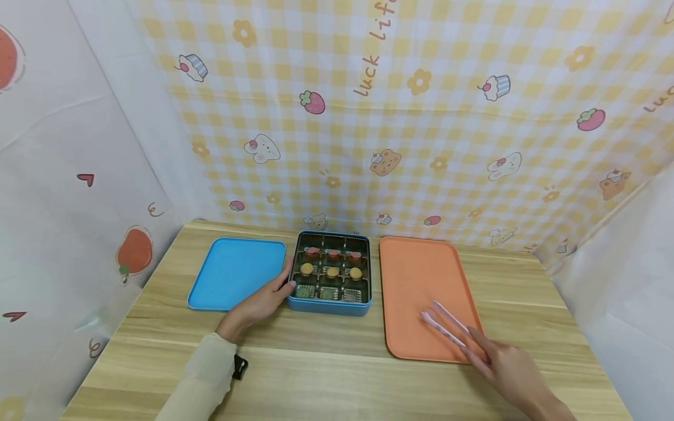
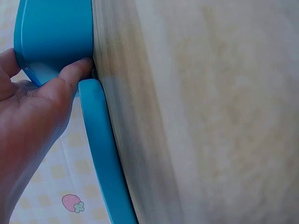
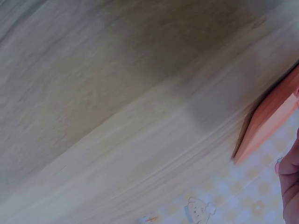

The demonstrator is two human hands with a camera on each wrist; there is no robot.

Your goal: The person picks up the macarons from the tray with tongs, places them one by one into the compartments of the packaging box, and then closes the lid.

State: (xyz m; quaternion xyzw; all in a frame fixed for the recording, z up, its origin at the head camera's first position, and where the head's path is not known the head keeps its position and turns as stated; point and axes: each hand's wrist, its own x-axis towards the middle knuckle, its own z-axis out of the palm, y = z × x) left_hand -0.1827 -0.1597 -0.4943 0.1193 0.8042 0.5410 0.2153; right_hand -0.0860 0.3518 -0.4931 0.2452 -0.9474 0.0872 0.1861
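Note:
A blue square tin [image 1: 329, 307] stands open in the middle, fitted with a dark divided insert. Its compartments hold a row of red pieces [image 1: 333, 253], a row of round yellow pieces [image 1: 332, 272] and, in front, clear cups with green pieces [image 1: 329, 292]. Against the tin's left side my left hand [image 1: 268, 298] rests with fingers extended and thumb at the front-left corner. My right hand [image 1: 508, 365] grips pink-and-white tongs [image 1: 444, 328] over the front right of an orange tray [image 1: 416, 280]. The tongs' tips are spread, with nothing between them.
A blue lid [image 1: 239, 275] lies flat to the left of the tin, close by the left wrist. All of it stands on a wood-grain table [image 1: 321, 380]. Behind hangs a yellow checked cloth [image 1: 337, 158], with white cloth at both sides.

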